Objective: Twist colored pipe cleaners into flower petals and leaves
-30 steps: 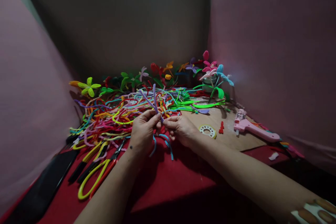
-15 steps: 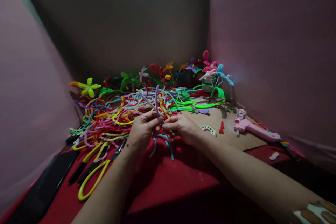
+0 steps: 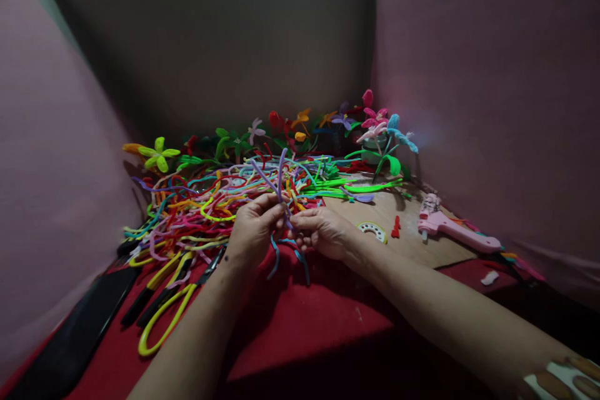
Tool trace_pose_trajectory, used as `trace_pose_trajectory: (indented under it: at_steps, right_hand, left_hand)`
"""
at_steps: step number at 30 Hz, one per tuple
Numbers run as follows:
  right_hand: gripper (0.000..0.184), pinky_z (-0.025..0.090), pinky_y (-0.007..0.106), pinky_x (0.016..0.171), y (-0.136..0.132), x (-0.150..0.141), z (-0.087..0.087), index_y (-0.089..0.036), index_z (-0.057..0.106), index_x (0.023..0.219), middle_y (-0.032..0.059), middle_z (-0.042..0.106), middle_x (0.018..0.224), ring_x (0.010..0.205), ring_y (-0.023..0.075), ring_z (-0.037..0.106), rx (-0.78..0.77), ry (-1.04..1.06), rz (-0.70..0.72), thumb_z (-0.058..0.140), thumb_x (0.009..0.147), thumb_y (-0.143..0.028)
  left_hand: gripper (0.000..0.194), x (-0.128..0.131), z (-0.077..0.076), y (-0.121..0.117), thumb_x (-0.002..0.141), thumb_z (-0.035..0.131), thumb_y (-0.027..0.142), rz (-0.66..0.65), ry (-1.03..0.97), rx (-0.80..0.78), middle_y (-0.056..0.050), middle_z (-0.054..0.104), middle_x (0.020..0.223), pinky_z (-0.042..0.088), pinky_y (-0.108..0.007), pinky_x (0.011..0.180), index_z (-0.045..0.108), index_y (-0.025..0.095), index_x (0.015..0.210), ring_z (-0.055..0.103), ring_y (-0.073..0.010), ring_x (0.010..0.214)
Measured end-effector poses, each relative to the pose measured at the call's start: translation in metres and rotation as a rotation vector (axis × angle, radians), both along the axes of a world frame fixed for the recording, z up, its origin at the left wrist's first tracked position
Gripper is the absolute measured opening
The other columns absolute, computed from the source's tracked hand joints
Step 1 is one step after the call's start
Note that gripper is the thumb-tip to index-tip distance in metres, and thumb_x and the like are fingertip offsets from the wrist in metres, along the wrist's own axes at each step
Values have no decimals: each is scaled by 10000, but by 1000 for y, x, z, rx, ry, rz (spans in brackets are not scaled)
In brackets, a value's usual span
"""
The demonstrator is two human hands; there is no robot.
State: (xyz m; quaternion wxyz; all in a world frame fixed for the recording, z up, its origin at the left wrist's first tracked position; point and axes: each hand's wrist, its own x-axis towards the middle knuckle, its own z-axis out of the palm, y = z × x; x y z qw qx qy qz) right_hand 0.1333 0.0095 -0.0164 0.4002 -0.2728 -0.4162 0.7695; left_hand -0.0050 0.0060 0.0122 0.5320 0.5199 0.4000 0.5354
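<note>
Left hand (image 3: 255, 228) and right hand (image 3: 319, 231) meet at centre above the red cloth (image 3: 328, 319), fingertips pinched together on a bundle of pipe cleaners. Both hands are closed around this bundle. The purple pipe cleaners (image 3: 276, 178) rise from the pinch point in two upright strands, slightly splayed. The blue pipe cleaners (image 3: 300, 253) hang below the hands in loose curves down to the cloth.

Directly behind the hands lies a large tangled heap of pipe cleaners (image 3: 197, 206) in many colours, spread across the left and middle of the table. Its near edge lies just behind the left hand's knuckles. Along the back edge stand finished pipe-cleaner flowers (image 3: 370, 125), with a yellow-green flower (image 3: 159, 155) at far left.

To the left of the left forearm lie yellow-handled scissors (image 3: 164, 319) and a dark tool whose type cannot be told. To the right of the right hand, on a bare wooden board (image 3: 422, 250), lie a tape roll (image 3: 372, 231), a small red scrap (image 3: 396, 228) and a pink glue gun (image 3: 450, 231), all well apart from the hands.
</note>
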Motion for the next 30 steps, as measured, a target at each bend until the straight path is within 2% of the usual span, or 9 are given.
trace_pose_trajectory:
  at_steps: [3,7,10,14,17,20,24,30]
  right_hand:
    - [155,387,210,453,0,0,1,-103,586,694,29,618,606,466,90,540,-62,37,30,661,668,-236]
    - [121,374,194,453,2,-1,-2,-121,553,662,11,605,566,447,74,518,-126,92,46,664,649,-168]
    - [192,351,192,441,2,-3,-5,-128,545,650,-3,588,542,431,69,503,-101,100,11,715,602,-203]
    - [279,337,205,427,1,-5,-6,-137,549,642,-30,556,493,406,72,482,-53,68,-73,770,514,-249]
    - [282,324,210,415,1,-6,-5,-136,543,609,-32,557,477,380,65,457,2,54,-100,769,504,-268]
    - [262,333,214,425,1,-5,-3,-130,547,598,-18,577,487,384,68,464,31,36,-113,751,525,-278]
    - [224,374,231,487,2,-1,-2,-121,595,650,-1,600,521,452,90,519,14,35,-95,736,534,-251]
    - [115,396,247,585,3,-1,0,-107,625,600,-12,578,523,502,77,527,-42,85,-144,713,537,-146]
  left_hand:
    - [214,-2,0,1,622,692,240,-23,-27,-58,60,471,483,342,-149,394,617,149,801,401,-30,386]
    - [199,-2,1,0,648,684,248,-88,-41,-35,66,449,484,342,-144,402,609,155,808,400,-28,399]
    - [174,-1,1,-1,662,680,266,-86,-35,-17,67,452,483,324,-145,388,585,157,760,388,-29,391]
    - [193,1,-1,0,644,694,273,18,-17,3,65,467,451,286,-142,367,554,149,692,386,-29,370]
    - [205,4,-2,1,644,687,280,51,-64,6,67,453,430,281,-148,361,528,149,656,370,-30,356]
    - [214,5,0,1,651,677,281,42,-57,6,64,455,430,274,-151,354,511,148,627,367,-30,349]
    - [236,0,4,0,661,674,280,13,64,-67,66,418,394,212,-143,332,504,132,590,326,-16,321]
    - [219,-2,0,2,666,685,258,-76,11,-88,71,403,418,222,-133,362,516,131,606,332,-9,359]
